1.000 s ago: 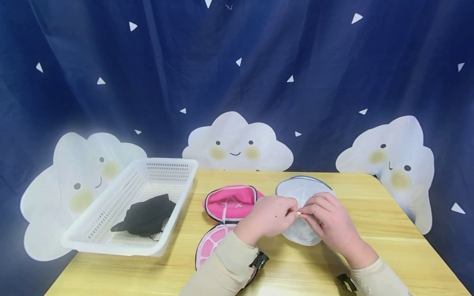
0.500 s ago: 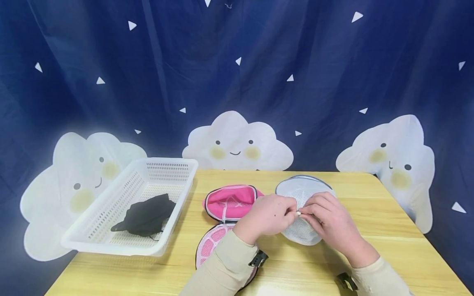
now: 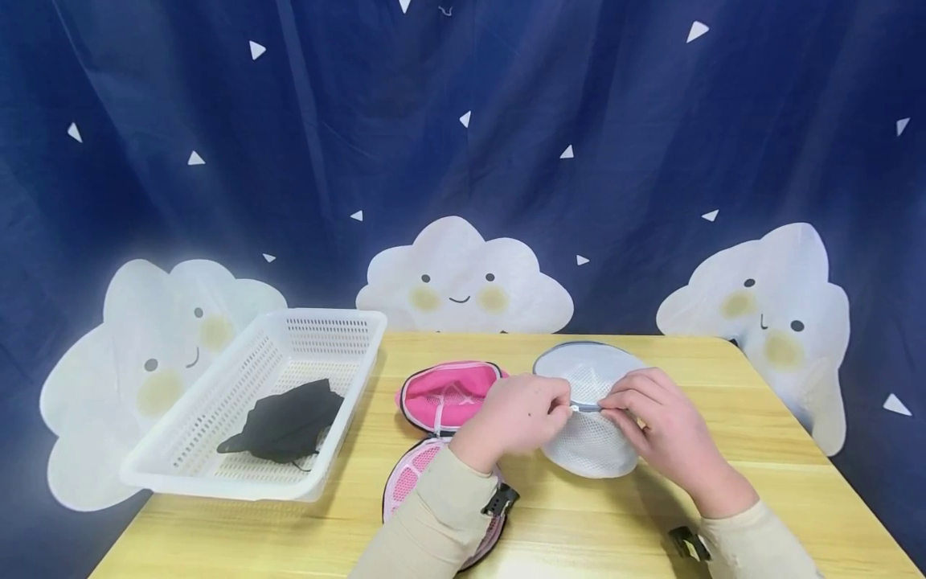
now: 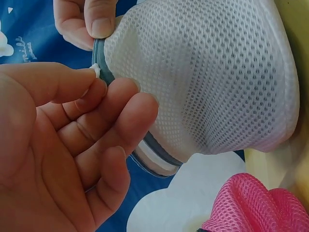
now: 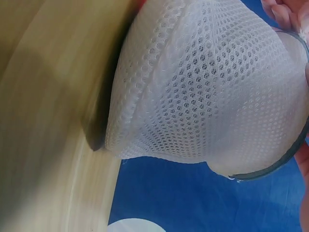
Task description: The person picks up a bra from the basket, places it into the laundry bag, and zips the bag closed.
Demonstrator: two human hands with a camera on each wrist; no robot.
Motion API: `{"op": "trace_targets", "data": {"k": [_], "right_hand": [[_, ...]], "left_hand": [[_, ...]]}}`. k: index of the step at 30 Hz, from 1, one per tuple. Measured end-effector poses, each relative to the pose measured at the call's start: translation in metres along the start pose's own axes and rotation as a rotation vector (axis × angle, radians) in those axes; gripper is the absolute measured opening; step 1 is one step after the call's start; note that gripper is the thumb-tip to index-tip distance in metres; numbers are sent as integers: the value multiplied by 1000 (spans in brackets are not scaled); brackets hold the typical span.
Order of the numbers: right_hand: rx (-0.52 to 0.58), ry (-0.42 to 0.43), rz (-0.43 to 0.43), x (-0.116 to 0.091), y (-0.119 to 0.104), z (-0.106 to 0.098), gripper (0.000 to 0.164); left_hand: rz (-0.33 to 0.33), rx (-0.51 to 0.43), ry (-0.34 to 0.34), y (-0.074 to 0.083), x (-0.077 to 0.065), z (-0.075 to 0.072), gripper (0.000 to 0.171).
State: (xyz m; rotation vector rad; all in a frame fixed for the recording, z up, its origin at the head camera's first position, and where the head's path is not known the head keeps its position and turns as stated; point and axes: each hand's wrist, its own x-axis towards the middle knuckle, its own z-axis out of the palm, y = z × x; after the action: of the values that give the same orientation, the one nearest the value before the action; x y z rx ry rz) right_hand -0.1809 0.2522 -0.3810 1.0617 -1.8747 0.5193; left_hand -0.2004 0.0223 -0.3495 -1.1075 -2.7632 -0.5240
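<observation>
A white mesh laundry bag (image 3: 589, 447) with a grey zipper stands on the table, to the right of centre. My left hand (image 3: 522, 418) pinches the small white zipper pull (image 4: 96, 71) between thumb and forefinger; its other fingers curl loosely. On the same zipper edge, my right hand (image 3: 667, 426) pinches the grey zipper band (image 4: 98, 52) with thumb and fingertips. In the right wrist view the mesh side (image 5: 193, 96) fills the middle, and both hands show only in part at the right edge. Whatever the bag holds cannot be made out.
Left of the white bag, a pink mesh laundry bag (image 3: 452, 398) lies unzipped, partly behind my left forearm. A white plastic basket (image 3: 217, 485) at the left holds a black cloth item (image 3: 289, 422). Behind the wooden table (image 3: 760, 426) hangs a blue curtain (image 3: 615, 96).
My left hand has drawn leftward with the zipper pull, and my right hand has shifted slightly right. A stretch of grey zipper now shows between them.
</observation>
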Motion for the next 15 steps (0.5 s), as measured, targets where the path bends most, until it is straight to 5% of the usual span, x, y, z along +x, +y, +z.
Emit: {"op": "trace_targets", "data": {"k": [15], "right_hand": [[-12, 18, 12, -1, 5, -7, 35]], "left_hand": [[-41, -44, -4, -1, -1, -6, 22]]}}
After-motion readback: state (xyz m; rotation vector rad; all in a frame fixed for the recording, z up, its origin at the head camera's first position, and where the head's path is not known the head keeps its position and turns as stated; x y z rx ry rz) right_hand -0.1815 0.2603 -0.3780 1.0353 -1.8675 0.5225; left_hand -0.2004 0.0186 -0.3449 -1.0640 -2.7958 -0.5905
